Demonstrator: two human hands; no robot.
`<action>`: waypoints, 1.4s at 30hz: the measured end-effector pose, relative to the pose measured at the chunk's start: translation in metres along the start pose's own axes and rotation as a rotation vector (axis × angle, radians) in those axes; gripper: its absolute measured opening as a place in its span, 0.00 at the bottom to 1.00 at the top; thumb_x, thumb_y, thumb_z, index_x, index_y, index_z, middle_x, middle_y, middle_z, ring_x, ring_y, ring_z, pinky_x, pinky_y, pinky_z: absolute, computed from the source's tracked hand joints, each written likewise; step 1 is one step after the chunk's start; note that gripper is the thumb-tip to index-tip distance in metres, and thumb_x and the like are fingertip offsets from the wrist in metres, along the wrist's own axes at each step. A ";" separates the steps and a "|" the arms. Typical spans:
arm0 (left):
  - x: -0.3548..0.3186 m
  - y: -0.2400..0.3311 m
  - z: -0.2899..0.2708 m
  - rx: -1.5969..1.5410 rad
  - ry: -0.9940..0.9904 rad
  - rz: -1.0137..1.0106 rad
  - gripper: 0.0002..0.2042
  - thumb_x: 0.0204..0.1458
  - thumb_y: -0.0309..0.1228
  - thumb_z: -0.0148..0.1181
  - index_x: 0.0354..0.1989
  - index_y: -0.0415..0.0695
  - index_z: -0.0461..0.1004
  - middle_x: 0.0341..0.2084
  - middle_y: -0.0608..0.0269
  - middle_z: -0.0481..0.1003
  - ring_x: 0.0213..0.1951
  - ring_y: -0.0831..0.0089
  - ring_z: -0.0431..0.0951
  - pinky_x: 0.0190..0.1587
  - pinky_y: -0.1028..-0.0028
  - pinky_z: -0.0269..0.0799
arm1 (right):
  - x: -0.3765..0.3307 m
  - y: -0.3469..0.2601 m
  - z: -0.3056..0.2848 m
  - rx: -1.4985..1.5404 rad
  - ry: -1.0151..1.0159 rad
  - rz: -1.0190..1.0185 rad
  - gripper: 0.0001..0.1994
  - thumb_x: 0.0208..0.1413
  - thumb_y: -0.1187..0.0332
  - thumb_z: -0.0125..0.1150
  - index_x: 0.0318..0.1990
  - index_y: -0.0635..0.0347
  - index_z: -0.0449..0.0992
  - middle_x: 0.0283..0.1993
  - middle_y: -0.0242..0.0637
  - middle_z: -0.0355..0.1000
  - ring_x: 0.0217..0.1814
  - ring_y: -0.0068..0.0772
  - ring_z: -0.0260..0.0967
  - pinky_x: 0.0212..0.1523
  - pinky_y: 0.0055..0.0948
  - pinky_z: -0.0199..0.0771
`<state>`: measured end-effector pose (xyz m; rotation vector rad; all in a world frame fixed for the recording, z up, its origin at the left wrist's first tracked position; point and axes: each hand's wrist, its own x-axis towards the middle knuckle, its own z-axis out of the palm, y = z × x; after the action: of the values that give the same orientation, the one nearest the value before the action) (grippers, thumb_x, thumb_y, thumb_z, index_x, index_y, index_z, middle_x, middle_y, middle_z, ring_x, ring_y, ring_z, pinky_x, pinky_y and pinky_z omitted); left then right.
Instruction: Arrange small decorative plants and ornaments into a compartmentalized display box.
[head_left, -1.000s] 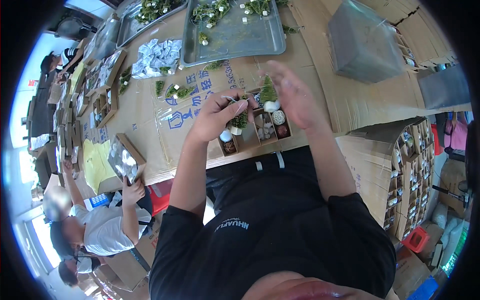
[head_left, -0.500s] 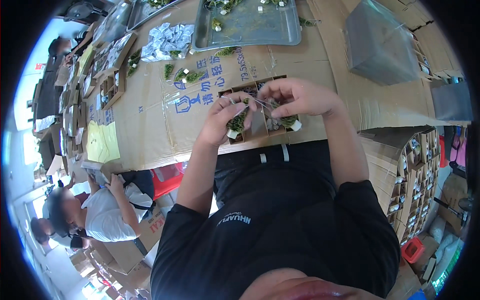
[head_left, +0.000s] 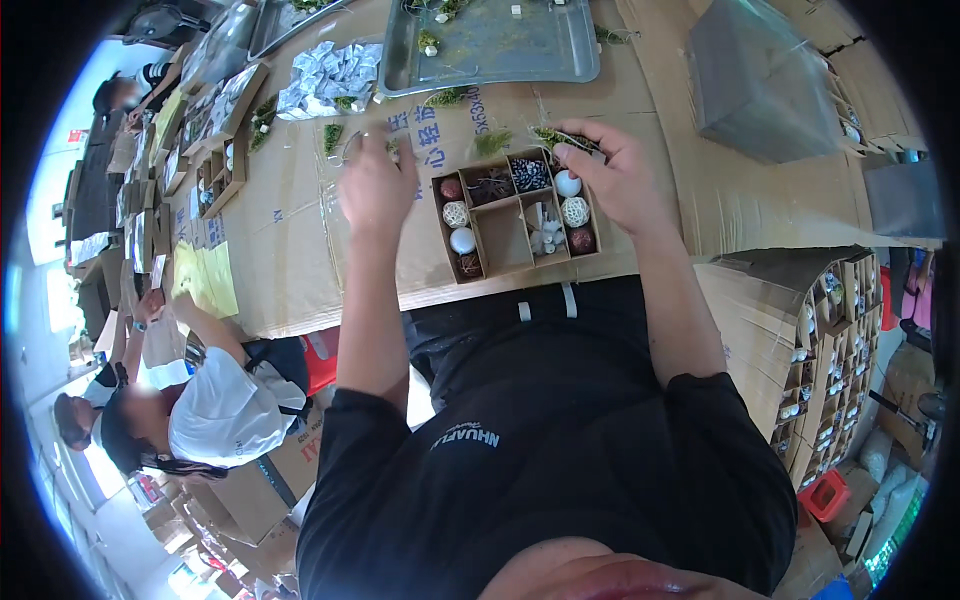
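Observation:
A divided cardboard box (head_left: 503,238) sits in front of me, with white, brown and woven balls, dark pine cones (head_left: 529,175) and pale pieces in its compartments. My right hand (head_left: 612,180) is closed on a green moss bundle (head_left: 553,137) just above the box's far right corner. Left of that lies another green moss clump (head_left: 491,143), slightly blurred, beyond the box. My left hand (head_left: 378,190) hovers over the table left of the box, close to small moss bundles; motion smears its fingers, so what they hold, if anything, is unclear.
A metal tray (head_left: 490,75) with moss bits stands at the far side, beside a pile of small silvery packets (head_left: 330,80). A clear plastic bin (head_left: 760,90) is at the right. Box stacks (head_left: 825,360) stand lower right; people work at the left.
My hands have parted: the left went left toward the loose moss, the right slid right and away with a moss bundle. The box is uncovered, and a moss clump now shows beyond it.

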<state>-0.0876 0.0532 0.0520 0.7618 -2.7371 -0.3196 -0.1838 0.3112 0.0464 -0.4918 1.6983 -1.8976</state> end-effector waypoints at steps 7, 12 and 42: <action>0.005 0.039 0.000 -0.398 -0.067 0.450 0.36 0.47 0.31 0.69 0.67 0.47 0.62 0.63 0.45 0.63 0.64 0.45 0.64 0.65 0.55 0.61 | 0.007 -0.011 -0.010 0.046 -0.035 0.001 0.15 0.64 0.71 0.59 0.56 0.66 0.76 0.38 0.30 0.75 0.37 0.17 0.69 0.40 0.20 0.71; -0.016 0.075 0.009 -0.885 -0.388 0.547 0.25 0.51 0.30 0.70 0.58 0.41 0.72 0.52 0.55 0.76 0.55 0.62 0.76 0.57 0.68 0.71 | 0.002 -0.023 -0.013 0.451 -0.256 0.052 0.14 0.64 0.72 0.59 0.55 0.66 0.77 0.40 0.32 0.77 0.38 0.16 0.69 0.40 0.20 0.72; -0.067 0.075 0.032 -1.515 -0.412 -0.296 0.17 0.66 0.39 0.55 0.28 0.39 0.75 0.21 0.65 0.76 0.22 0.82 0.74 0.25 0.80 0.71 | -0.039 0.017 0.047 -0.532 0.222 -0.552 0.13 0.58 0.71 0.64 0.47 0.65 0.72 0.46 0.46 0.69 0.46 0.39 0.70 0.42 0.32 0.73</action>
<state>-0.0781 0.1564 0.0289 0.5766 -1.7179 -2.3480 -0.1222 0.2967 0.0399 -1.0797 2.4222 -1.8832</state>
